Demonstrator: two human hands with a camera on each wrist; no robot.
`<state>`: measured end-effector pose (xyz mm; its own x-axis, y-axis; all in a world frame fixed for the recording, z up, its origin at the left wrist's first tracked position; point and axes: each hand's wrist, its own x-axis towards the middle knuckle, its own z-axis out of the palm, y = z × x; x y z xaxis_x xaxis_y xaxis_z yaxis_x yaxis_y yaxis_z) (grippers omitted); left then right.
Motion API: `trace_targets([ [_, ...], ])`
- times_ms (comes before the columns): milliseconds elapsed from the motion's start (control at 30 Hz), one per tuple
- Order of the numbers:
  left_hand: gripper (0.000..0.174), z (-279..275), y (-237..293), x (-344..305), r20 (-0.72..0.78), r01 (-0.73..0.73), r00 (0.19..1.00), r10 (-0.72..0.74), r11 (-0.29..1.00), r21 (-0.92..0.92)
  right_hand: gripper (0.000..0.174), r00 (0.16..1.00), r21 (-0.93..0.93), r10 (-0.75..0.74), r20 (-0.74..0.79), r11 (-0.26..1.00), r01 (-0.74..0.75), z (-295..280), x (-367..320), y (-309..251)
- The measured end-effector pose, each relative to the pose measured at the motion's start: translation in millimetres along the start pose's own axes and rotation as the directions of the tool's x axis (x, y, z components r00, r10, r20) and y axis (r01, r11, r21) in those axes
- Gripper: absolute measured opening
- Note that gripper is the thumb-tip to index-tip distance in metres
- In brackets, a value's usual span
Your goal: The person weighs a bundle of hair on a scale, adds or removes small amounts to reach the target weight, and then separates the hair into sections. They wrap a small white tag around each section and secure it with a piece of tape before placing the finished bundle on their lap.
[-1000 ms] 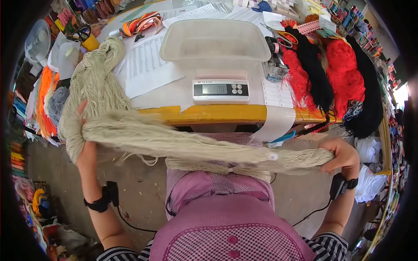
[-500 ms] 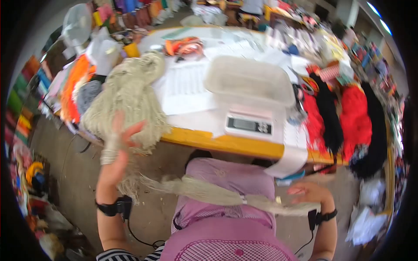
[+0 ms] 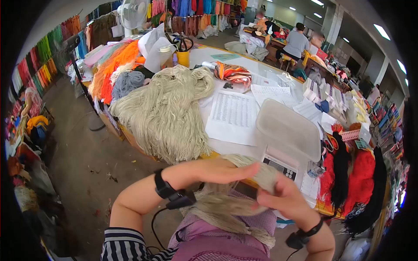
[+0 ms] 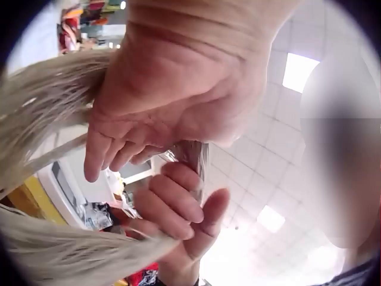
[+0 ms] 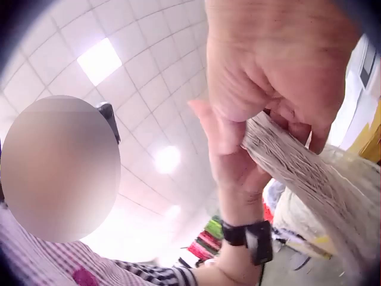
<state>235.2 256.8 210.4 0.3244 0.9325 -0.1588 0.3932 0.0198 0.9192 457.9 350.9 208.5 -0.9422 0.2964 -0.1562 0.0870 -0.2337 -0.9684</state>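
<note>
1. Left wrist cam wins for grip: my right fingers (image 4: 172, 202) are curled round the greenish-beige yarn skein (image 3: 264, 177), while my left fingers (image 3: 239, 170) look pretty straight, yarn passing behind them. Head cam half hides that.
2. Only head cam gets the desk (image 3: 228, 149) properly, with a bigger yarn heap (image 3: 170, 113) spilling over its edge. Wrist cams catch loads of ceiling (image 5: 161, 59).
3. Room-wise, I've got the skein up by the desk's front edge, near the scale (image 3: 281, 167); floor (image 3: 82, 148) spreads out past my left arm.
4. Right wrist cam: skein slants down-right from my grip. Head cam: its lower length slants down-right over my apron (image 3: 204, 244).
</note>
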Motion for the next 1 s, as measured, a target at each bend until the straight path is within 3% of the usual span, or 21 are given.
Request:
trace_targets([
  [33,0.076,-19,-31,10,0.160,0.107,0.981,-0.114,0.993,0.048,0.043,1.000,-0.002,0.003,-0.001,1.000,-0.003,3,-1,-21],
  [100,0.061,-24,-48,-8,-0.018,-0.156,0.986,0.164,0.892,-0.425,0.035,0.984,-0.185,0.135,-0.119,0.970,-0.156,2,-2,-64],
  [167,0.030,-61,-59,-14,-0.107,0.032,0.992,-0.064,0.961,-0.276,0.030,0.956,-0.304,0.036,-0.293,0.944,-0.128,6,3,-98],
  [200,0.027,-78,-74,-12,-0.329,0.035,0.940,-0.092,0.984,-0.176,0.029,0.944,-0.375,-0.117,-0.308,0.927,-0.008,5,7,-115],
  [233,0.024,-96,-96,-6,-0.536,0.057,0.839,-0.091,0.995,-0.080,0.028,0.912,-0.450,-0.267,-0.311,0.887,0.106,2,11,-133],
  [267,0.028,-116,-122,0,-0.732,0.042,0.677,0.071,0.990,0.135,0.023,0.885,-0.515,-0.366,-0.289,0.838,0.178,-2,15,-155],
  [300,0.033,-135,-146,6,-0.845,0.078,0.465,0.264,0.939,0.336,0.021,0.850,-0.578,-0.461,-0.255,0.777,0.248,-7,19,-181],
  [367,0.042,-165,-171,12,-0.890,0.407,0.183,0.418,0.791,0.456,0.025,0.790,-0.752,-0.583,-0.187,0.603,0.267,-23,18,-241],
  [400,0.042,-174,-177,13,-0.885,0.384,0.196,0.422,0.797,0.466,0.026,0.757,-0.808,-0.626,-0.188,0.537,0.243,-30,15,-273],
  [433,0.050,-183,-182,14,-0.889,0.471,0.181,0.420,0.757,0.453,0.026,0.723,-0.858,-0.667,-0.184,0.467,0.213,-33,11,-300],
  [467,0.059,-191,-188,17,-0.893,0.556,0.164,0.420,0.708,0.435,0.019,0.576,-0.902,-0.793,-0.198,0.377,0.208,-23,15,-313],
  [533,0.067,-200,-208,20,-0.895,0.595,0.181,0.408,0.678,0.430,0.015,0.363,-0.972,-0.931,-0.028,0.110,0.208,-8,23,-327],
  [633,0.081,-202,-227,24,-0.895,0.683,0.189,0.404,0.601,0.415,0.015,0.310,-0.964,-0.928,0.208,-0.141,0.223,-24,10,-377],
  [700,0.088,-199,-225,30,-0.891,0.719,0.188,0.414,0.560,0.412,0.016,0.308,-0.949,-0.910,0.278,-0.211,0.234,-46,5,-406],
  [767,0.099,-195,-216,29,-0.925,0.784,0.130,0.356,0.535,0.316,0.016,0.289,-0.955,-0.923,0.254,-0.193,0.225,-62,7,-424],
  [900,0.102,-191,-199,23,-0.962,0.850,0.190,0.194,0.457,0.260,0.016,0.249,-0.959,-0.943,0.222,-0.165,0.229,-84,14,-439],
  [967,0.101,-197,-194,19,-0.977,0.838,0.214,0.004,0.512,0.186,0.016,0.187,-0.965,-0.979,0.084,-0.033,0.259,-99,25,-428],
  [1000,0.101,-203,-198,17,-0.977,0.840,0.215,0.004,0.509,0.187,0.016,0.226,-0.966,-0.973,0.053,0.007,0.257,-106,28,-422],
])
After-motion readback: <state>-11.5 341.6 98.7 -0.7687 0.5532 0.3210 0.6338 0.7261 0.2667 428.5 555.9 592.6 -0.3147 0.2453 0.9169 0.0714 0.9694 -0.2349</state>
